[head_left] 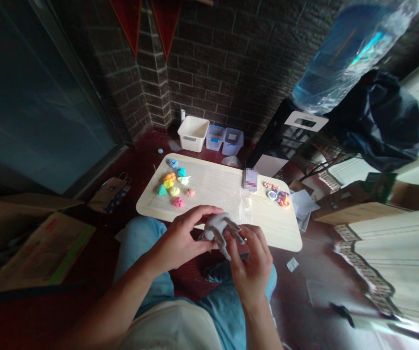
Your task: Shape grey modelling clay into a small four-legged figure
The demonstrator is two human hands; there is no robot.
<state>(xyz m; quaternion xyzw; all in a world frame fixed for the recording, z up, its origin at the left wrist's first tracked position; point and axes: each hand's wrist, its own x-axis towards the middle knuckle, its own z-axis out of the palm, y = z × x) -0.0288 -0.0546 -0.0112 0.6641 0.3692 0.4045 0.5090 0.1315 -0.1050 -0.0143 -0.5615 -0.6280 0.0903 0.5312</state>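
My left hand (183, 238) and my right hand (251, 262) both hold a grey clay figure (219, 229) with several thin legs, above my lap and just in front of a low light wooden table (285, 233). Left fingers curl over the figure's body. Right fingers pinch one of its legs. On the table's left part lie several small coloured clay lumps (174, 184) on a clear plastic sheet (216, 189). Small finished coloured clay pieces (277, 193) lie at the table's right.
A small card or packet (250, 178) stands mid-table. A white bin (193, 133) and two clear plastic boxes (224, 140) sit on the floor by the brick wall. Cardboard (37, 248) lies left, a paper bag (109, 193) beside it, papers (302, 204) right.
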